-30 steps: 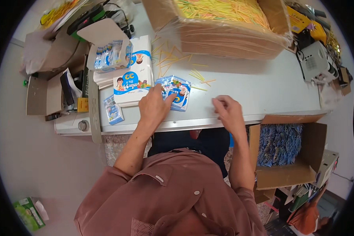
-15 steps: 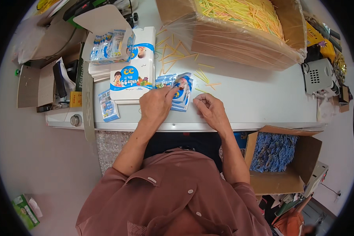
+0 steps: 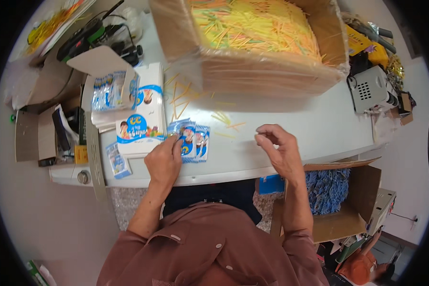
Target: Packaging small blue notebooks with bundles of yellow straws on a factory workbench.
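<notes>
My left hand (image 3: 164,162) is closed, its thumb and fingers pinching the left edge of several small blue and white sachets (image 3: 189,147) fanned out at the table's front. My right hand (image 3: 280,148) is raised to the right of them, fingers curled, with a gap to the thumb and nothing visible inside. Beside my left hand stands a stack of flat white and blue printed cartons (image 3: 139,134). An open display box (image 3: 110,93) full of similar sachets sits on that stack. One more sachet (image 3: 117,160) lies near the front edge, left of the cartons.
A large plastic-lined cardboard box (image 3: 267,71) of yellow and orange sticks fills the far side. Loose sticks (image 3: 178,97) lie before it. Low on the right, another carton (image 3: 362,190) holds blue strands (image 3: 326,190). A grey perforated device (image 3: 367,90) stands far right.
My right hand has moved right, away from the sachets, and its fingers have spread apart. My left hand stays at the sachets, which are now more fanned out. The whole view has shifted.
</notes>
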`<state>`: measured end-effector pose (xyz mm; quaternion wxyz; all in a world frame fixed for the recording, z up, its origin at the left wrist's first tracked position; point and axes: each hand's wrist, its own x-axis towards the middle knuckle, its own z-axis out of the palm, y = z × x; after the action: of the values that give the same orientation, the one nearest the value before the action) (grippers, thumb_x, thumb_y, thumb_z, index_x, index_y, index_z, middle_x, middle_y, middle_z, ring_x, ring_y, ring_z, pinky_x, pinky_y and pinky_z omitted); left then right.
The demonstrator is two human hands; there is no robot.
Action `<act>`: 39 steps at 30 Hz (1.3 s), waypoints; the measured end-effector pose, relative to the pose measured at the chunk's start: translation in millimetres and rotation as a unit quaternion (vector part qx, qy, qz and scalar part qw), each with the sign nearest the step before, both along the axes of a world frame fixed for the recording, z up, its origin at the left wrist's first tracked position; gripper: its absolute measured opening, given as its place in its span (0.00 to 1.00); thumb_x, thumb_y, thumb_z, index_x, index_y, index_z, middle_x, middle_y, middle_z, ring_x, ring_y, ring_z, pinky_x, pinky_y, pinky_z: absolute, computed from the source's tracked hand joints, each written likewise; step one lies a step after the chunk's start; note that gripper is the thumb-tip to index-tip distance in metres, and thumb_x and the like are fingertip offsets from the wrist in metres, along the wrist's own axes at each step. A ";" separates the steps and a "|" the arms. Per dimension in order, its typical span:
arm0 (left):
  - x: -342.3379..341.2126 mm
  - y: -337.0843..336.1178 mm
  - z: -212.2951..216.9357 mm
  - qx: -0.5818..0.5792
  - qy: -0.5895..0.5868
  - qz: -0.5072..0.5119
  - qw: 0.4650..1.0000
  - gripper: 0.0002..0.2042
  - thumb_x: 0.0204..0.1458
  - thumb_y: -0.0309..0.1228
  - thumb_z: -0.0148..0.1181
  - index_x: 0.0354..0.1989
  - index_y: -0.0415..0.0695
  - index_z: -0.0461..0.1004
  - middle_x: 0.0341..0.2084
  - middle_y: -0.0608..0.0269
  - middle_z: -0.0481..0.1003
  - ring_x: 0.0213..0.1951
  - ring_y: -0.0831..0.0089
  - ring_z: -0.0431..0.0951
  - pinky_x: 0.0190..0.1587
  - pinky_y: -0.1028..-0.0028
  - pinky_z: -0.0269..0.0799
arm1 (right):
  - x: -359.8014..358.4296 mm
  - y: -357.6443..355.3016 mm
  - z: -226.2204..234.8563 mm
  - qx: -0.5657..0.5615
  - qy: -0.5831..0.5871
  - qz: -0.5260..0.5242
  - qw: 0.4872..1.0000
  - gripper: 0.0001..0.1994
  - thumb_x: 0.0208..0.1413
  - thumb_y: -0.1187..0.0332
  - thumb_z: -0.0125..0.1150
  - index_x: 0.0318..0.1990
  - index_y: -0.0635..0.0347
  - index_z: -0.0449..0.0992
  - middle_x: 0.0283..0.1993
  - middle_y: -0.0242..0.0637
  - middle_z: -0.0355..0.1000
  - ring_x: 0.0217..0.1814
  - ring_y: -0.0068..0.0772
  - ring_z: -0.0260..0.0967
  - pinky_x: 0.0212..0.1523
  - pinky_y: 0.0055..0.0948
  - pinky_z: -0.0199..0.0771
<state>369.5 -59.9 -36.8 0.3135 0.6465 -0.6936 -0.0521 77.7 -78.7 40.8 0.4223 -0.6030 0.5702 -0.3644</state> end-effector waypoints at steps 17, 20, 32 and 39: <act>-0.3 -6.2 42.5 0.122 -0.026 0.023 0.992 0.08 0.58 0.32 0.60 0.35 0.40 0.80 0.25 0.53 0.78 0.23 0.55 0.77 0.26 0.63 0.71 | -94.9 -331.5 95.7 -0.416 0.560 0.096 0.710 0.09 0.61 0.69 0.56 0.46 0.62 0.76 0.43 0.43 0.73 0.48 0.50 0.71 0.46 0.40 0.73; 0.2 -3.7 46.8 0.085 0.075 0.016 0.993 0.05 0.56 0.26 0.61 0.37 0.37 0.79 0.26 0.53 0.77 0.24 0.59 0.76 0.26 0.66 0.70 | -103.8 -377.0 84.1 -0.413 0.620 0.152 0.649 0.10 0.59 0.69 0.56 0.47 0.60 0.76 0.44 0.43 0.73 0.49 0.48 0.71 0.47 0.44 0.73; 13.2 -3.3 42.1 0.113 0.389 0.083 0.911 0.04 0.58 0.21 0.59 0.36 0.31 0.75 0.25 0.65 0.71 0.28 0.82 0.67 0.31 0.80 0.63 | -114.1 -432.6 34.3 -0.405 0.718 0.164 0.542 0.15 0.51 0.76 0.55 0.48 0.62 0.71 0.50 0.50 0.70 0.56 0.50 0.67 0.52 0.42 0.73; 18.1 -1.8 40.2 0.037 0.400 0.081 0.912 0.05 0.60 0.22 0.58 0.36 0.32 0.74 0.26 0.67 0.70 0.30 0.83 0.67 0.33 0.81 0.64 | -137.0 -409.3 65.0 -0.435 0.635 0.179 0.613 0.17 0.54 0.74 0.53 0.52 0.64 0.65 0.47 0.53 0.68 0.53 0.57 0.64 0.55 0.45 0.66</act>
<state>387.6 -61.7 3.4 0.5441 0.6363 -0.4532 -0.3061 -59.3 -488.0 105.7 -0.3001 -0.8870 0.3508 -0.0130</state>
